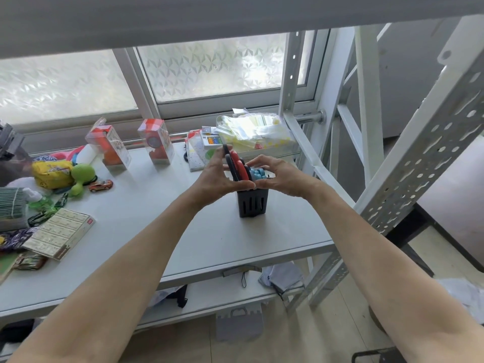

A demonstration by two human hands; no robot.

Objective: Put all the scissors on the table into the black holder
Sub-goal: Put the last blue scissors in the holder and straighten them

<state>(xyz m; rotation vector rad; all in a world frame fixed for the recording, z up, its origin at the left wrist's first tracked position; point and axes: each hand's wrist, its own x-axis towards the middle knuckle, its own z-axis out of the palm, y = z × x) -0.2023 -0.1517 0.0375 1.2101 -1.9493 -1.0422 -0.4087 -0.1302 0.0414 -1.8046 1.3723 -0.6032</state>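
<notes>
The black slotted holder (252,204) stands upright on the grey table (183,231), right of centre. Scissors stick out of its top: a pair with red and black handles (235,163) and a pair with blue handles (258,174). My left hand (218,176) wraps the red and black handles from the left, thumb along the holder's rim. From the right, my right hand (275,174) closes its fingers on the blue handles and the rim. The blades are hidden inside the holder.
Clear toy boxes (154,142) and a tray of plastic bags (256,132) stand behind the holder. Toys, a small red car (100,185) and a flat carton (61,233) crowd the table's left. A perforated shelf post (419,153) rises on the right.
</notes>
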